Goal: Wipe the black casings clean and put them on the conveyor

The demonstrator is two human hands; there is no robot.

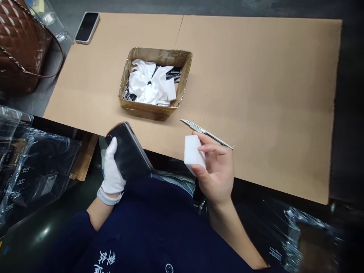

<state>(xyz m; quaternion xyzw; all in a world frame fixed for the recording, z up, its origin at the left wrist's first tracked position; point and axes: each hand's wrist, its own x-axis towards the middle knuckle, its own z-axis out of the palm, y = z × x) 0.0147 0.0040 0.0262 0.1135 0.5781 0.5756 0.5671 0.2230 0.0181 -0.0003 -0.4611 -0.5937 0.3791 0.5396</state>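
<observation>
My left hand (112,170), in a white glove, grips a black rectangular case-like piece (129,151) with a lighter edge, tilted in front of my body. My bare right hand (217,167) pinches a white sponge block (194,151) between thumb and fingers. A slim craft knife (206,133) with a pointed silver tip lies along the back of the right index finger; whether the fingers hold it or it rests on the cardboard, I cannot tell. Both hands are at the near edge of the cardboard sheet (270,94), apart from each other.
On the sheet stands an open cardboard box (155,113) with white cloths (155,89), a white block (171,89) and thin black pieces. A phone (87,27) lies at the far left corner, near a brown quilted bag (19,45). Plastic-wrapped dark packs (42,170) are at lower left.
</observation>
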